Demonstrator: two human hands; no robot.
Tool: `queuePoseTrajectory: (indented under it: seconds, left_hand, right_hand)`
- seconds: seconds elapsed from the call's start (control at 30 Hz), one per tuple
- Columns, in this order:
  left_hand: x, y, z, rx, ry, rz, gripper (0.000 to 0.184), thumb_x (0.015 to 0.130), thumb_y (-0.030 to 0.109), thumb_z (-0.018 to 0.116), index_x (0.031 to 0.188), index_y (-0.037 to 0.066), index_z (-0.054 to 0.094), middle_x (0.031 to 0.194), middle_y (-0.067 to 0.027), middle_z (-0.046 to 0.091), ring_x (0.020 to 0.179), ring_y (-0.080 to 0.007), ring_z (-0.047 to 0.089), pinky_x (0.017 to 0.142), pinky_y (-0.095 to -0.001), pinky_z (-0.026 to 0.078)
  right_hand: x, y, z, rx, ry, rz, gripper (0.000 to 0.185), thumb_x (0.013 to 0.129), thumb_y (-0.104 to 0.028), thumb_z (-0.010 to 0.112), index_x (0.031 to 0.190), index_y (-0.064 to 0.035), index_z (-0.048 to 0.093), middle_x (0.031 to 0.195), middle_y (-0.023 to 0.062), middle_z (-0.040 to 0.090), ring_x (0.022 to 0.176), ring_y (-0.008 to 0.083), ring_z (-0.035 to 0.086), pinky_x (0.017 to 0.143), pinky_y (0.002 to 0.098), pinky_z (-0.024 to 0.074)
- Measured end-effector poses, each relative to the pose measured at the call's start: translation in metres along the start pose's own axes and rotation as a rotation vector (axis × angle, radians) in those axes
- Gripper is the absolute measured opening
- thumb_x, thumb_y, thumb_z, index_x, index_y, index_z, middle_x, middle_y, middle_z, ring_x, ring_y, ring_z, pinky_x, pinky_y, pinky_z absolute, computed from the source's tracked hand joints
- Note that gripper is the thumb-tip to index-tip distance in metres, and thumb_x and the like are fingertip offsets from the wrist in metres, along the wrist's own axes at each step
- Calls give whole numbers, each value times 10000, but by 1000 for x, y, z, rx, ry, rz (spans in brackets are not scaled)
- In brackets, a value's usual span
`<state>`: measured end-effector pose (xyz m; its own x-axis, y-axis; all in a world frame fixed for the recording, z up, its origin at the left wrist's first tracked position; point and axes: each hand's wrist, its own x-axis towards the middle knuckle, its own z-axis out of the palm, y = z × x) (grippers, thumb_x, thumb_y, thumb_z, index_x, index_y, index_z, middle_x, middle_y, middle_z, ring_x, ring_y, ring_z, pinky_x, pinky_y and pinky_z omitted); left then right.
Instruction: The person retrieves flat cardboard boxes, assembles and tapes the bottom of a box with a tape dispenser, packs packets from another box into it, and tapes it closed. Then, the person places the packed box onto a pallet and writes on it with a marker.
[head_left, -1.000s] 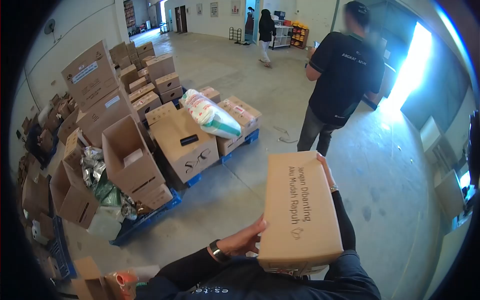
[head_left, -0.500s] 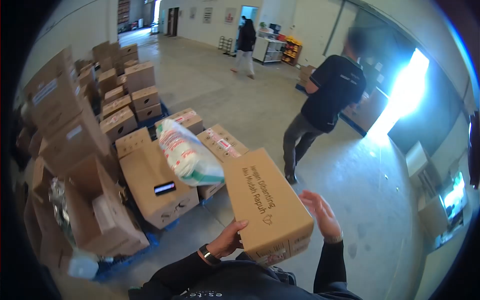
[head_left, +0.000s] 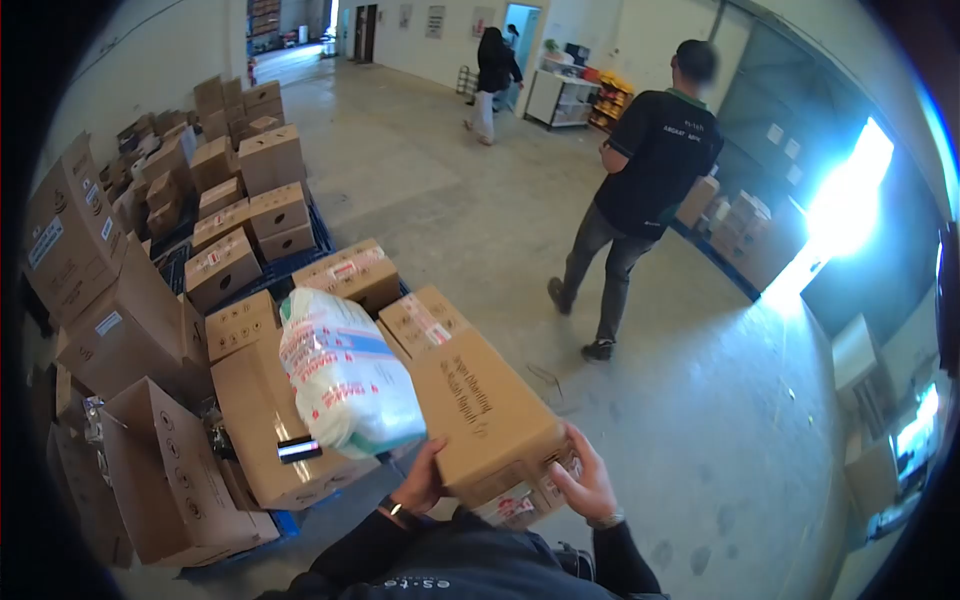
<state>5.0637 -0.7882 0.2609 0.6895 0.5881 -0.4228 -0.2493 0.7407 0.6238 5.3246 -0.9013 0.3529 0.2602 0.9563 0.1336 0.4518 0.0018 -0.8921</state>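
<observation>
The held box [head_left: 490, 400] is brown with black lettering. Toward nine o'clock from it, the white bag [head_left: 350, 375] carries red print, a pale blue band and green edging. At eleven o'clock, red-and-white tape [head_left: 428, 323] crosses a brown carton [head_left: 398, 318]. At one o'clock, a black shirt [head_left: 660, 160] bears white letters above dark grey trousers [head_left: 612, 255]

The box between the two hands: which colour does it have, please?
The box is brown, with dark lettering; head view shows it.

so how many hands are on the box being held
2: the left hand on the left side of the box, the right hand at its near right corner. Some fingers are hidden; no other hand shows there.
</observation>
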Motion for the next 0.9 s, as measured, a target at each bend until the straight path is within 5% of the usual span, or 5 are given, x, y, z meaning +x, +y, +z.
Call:
queuePoseTrajectory:
  seconds: [0.17,0.27,0.43,0.63,0.9]
  left_hand:
    - [35,38,16,-253,-66,105,763,920,592,495,1481,80,417,1465,-121,505,1319,-291,513,1102,-477,392]
    - [74,55,42,-226,-15,64,686,953,553,484,1455,87,455,1438,-106,530,1305,-266,521,1089,-472,402]
    - [140,80,20,29,308,328,655,1005,423,516,1517,41,371,1450,-120,520,1322,-213,494,1097,-376,400]
    - [221,81,-39,268,404,432,758,978,451,625,1525,3,352,1450,-146,516,1335,-190,475,1105,-278,369]
    - [278,11,-158,-446,656,102,863,956,645,501,1599,158,196,1650,-66,232,1521,-310,173,1145,-672,131]
  right_hand:
    - [108,111,-77,363,107,736,676,998,-565,481,1426,-40,488,1336,172,615,1207,336,603,1023,498,478]
    - [144,180,-65,1529,-366,856,634,1020,-560,380,1372,-61,551,1271,145,660,1123,328,649,985,507,508]
    - [209,184,-37,1601,-354,685,529,998,-443,408,1304,-56,599,1207,137,687,1075,321,664,960,505,522]
    - [348,214,1,981,-286,938,598,942,-454,422,1320,-10,557,1213,165,677,1076,333,668,961,461,533]
    - [386,243,137,104,-537,498,818,965,-623,481,1459,24,398,1548,214,373,1367,350,460,1109,418,398]
